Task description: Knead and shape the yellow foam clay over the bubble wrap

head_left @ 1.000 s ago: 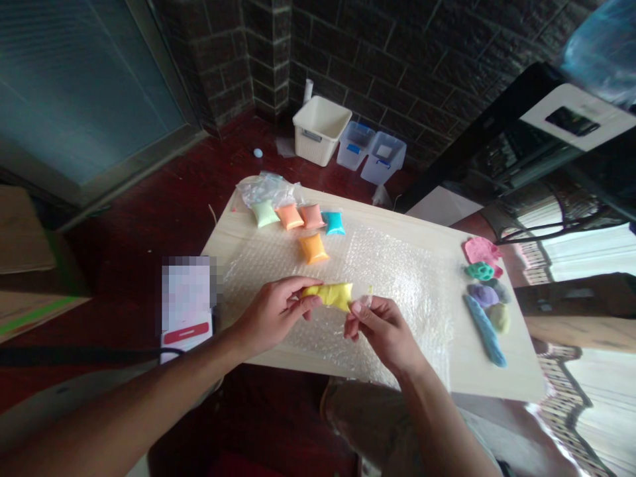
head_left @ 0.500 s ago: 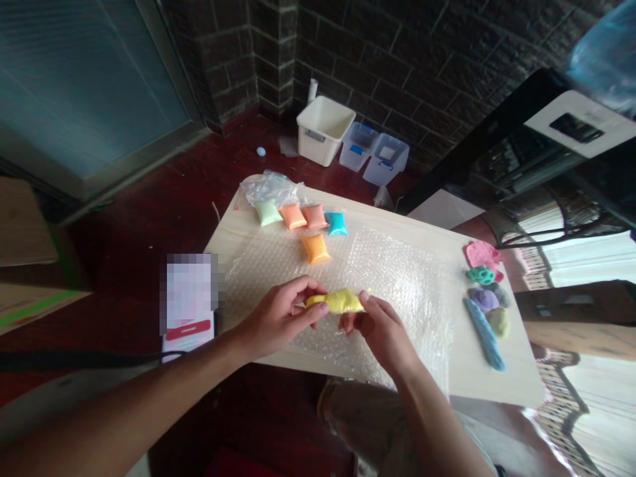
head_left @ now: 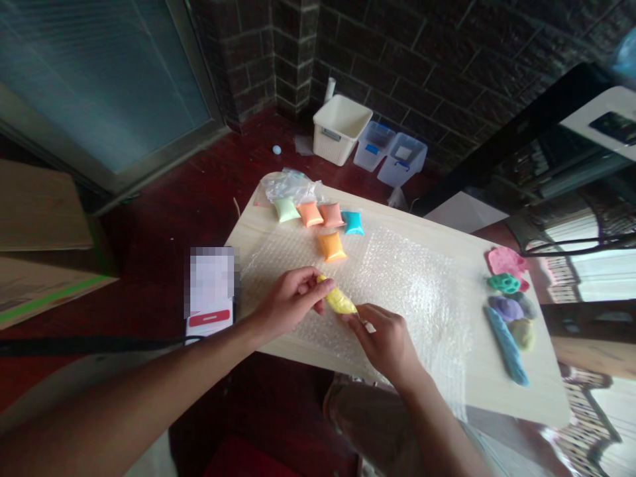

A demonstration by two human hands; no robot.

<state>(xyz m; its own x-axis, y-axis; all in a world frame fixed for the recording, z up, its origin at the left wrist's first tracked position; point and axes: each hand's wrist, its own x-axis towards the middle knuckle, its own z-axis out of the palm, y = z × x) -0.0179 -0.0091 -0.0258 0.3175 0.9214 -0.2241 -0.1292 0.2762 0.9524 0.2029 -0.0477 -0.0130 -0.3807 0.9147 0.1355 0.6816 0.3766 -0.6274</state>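
Between my two hands is a yellow clay packet [head_left: 340, 301], held above the bubble wrap. My left hand [head_left: 293, 298] pinches its upper left end between thumb and fingers. At the lower right end, my right hand [head_left: 385, 334] grips the clear wrapper edge with thumb and forefinger. Just beyond lies an orange clay packet [head_left: 332, 246] on the bubble wrap [head_left: 412, 285]. Behind it sit a pale green packet [head_left: 286, 209], a light orange packet [head_left: 310, 214], a salmon packet [head_left: 331, 214] and a blue packet [head_left: 353, 222] in a row.
Crumpled clear bags [head_left: 293, 185] lie at the table's [head_left: 447, 242] far left corner. Along the right side are a pink clay piece [head_left: 507, 262], a green one [head_left: 504, 283], a purple lump [head_left: 505, 308] and a blue clay roll [head_left: 507, 346]. Storage bins [head_left: 340, 136] stand on the floor behind.
The yellow packet has tilted, its right end now lower. My right hand has turned and its fingers have closed in on the wrapper end. The whole view has shifted slightly.
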